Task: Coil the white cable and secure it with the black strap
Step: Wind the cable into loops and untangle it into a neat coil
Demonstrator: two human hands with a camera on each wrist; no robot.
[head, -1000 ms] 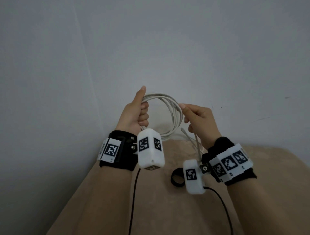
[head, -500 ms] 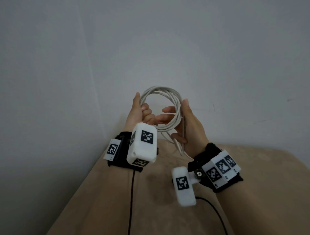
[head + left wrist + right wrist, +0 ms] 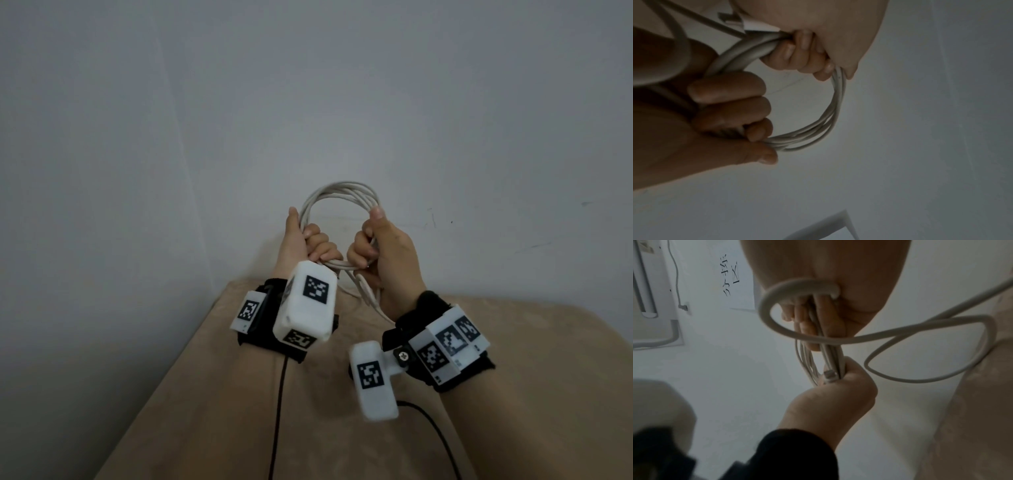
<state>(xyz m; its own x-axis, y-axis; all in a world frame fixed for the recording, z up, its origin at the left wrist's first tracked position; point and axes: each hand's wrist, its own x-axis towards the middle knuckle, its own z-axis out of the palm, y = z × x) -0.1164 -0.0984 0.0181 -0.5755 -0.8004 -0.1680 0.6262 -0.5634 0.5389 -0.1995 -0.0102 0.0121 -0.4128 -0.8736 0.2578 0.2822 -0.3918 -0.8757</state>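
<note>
The white cable (image 3: 342, 189) is wound into a coil of several loops and held upright above the table. My left hand (image 3: 308, 241) grips the coil's left side, fingers curled round the bundle (image 3: 836, 100). On the right side my right hand (image 3: 375, 245) grips it in a fist with the thumb up. A loose end hangs below the hands (image 3: 364, 291). In the right wrist view a connector (image 3: 830, 376) lies in the left hand (image 3: 834, 394), and a slack loop (image 3: 941, 337) trails off to the right. The black strap does not show in any view.
A beige table (image 3: 239, 394) lies under my forearms, its far edge against a grey wall corner. Black leads (image 3: 278, 411) run back from the wrist cameras. The right wrist view shows a wall-mounted unit (image 3: 645, 288) and a sheet with handwriting (image 3: 731, 272).
My right hand went from pinching the cable at the coil's right edge, through reaching into the loop, to gripping the coil's right side. The strap seen on the table earlier is now hidden.
</note>
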